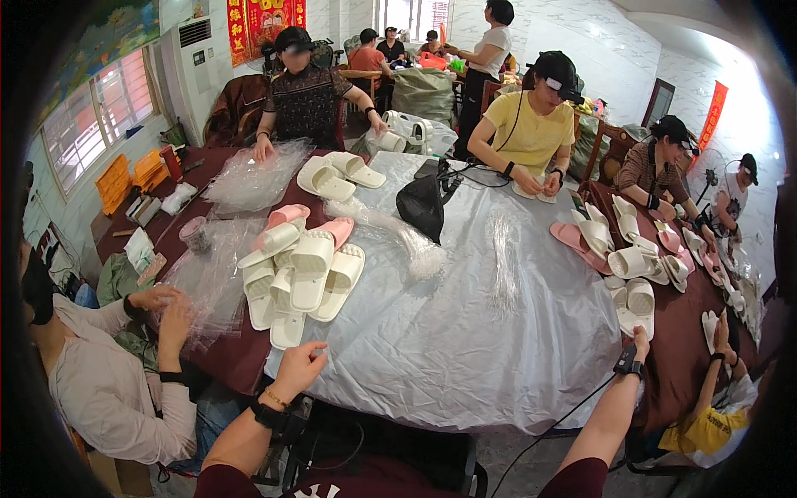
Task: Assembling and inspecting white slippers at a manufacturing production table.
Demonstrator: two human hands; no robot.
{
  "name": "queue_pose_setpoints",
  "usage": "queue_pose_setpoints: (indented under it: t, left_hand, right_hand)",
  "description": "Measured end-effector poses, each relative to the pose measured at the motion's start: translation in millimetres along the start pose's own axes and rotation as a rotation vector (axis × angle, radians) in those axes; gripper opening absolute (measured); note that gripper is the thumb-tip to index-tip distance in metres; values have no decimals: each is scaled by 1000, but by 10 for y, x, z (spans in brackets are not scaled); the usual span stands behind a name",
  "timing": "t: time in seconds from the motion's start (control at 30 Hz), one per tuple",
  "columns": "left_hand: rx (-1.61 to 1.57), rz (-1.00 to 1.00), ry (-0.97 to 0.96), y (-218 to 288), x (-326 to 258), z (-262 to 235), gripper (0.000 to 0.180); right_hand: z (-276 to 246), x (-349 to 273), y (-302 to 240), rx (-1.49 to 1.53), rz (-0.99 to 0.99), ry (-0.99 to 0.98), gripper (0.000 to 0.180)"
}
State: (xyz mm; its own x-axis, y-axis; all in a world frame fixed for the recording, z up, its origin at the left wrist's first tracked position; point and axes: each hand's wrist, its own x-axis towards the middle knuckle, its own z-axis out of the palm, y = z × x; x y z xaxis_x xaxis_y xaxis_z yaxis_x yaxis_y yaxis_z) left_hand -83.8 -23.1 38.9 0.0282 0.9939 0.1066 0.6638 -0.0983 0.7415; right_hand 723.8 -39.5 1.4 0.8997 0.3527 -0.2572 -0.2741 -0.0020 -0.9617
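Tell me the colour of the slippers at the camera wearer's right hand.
Off-white: the slippers at the right hand show best in the head view.

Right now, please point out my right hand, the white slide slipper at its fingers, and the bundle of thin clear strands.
Right hand (637, 344): head view, middle of the hand.
White slide slipper (640, 296): head view, broad strap.
Bundle of thin clear strands (503, 264): head view, mid-length.

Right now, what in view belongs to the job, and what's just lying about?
Likely job:
white slippers at the right hand
slipper pile near the left hand
clear plastic

Likely lying about:
black fabric item
orange packets
red container
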Motion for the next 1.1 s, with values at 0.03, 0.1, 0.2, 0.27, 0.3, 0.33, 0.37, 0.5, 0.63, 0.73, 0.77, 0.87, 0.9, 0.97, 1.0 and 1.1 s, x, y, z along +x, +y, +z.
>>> queue_pose_setpoints:
  t: [0.03,0.1,0.2,0.27,0.3,0.33,0.37,0.5,0.63,0.73,0.77,0.87,0.9,0.97,1.0,1.1]
  left_hand:
    - [-7,-1,-5,-24,14,12,27]
    - [-20,-3,-14,-45,20,25,27]
    - [-73,-7,-24,-20,2,10,26]
    - [-80,7,-42,30,17,-9,26]
    - [-85,2,-41,19,22,-4,26]
    - [-118,6,-70,4,40,14,27]
    - [-148,4,-92,13,33,13,28]
    - [-289,-65,-193,312,34,25,29]
    - [-438,-34,-441,535,96,319,41]
    - [-636,-89,-638,759,79,533,54]
    - [-742,-171,-711,821,61,574,63]
    - [-909,-317,-587,716,5,787,83]
    - [-953,-339,-556,748,45,839,86]
    - [-1005,-376,-440,681,65,895,84]
    - [-1051,-395,-308,624,70,919,82]
    - [-1005,-406,-165,338,167,883,78]
  right_hand:
    - [-8,-10,-31,-2,-3,2,26]
    - [-23,-31,-107,37,-169,80,16]
    - [-100,-157,-330,8,-210,185,16]
    - [-290,-204,-436,138,-299,207,16]
    - [-332,-272,-483,213,-348,205,15]
    - [-414,-348,-539,289,-399,209,15]
    - [-399,-474,-610,284,-400,203,15]
    - [-81,-1430,-651,411,-312,1,14]
    - [451,-2547,-202,497,-38,-431,22]
    - [820,-3393,335,501,195,-535,29]
    - [955,-3674,476,479,294,-612,31]
    - [1119,-4116,1044,321,400,-913,37]
    - [1145,-4376,1131,280,382,-873,38]
    - [1158,-4576,1271,121,468,-885,38]
    - [1130,-4590,1351,6,564,-926,38]
    - [1156,-4671,1146,-169,596,-1069,36]
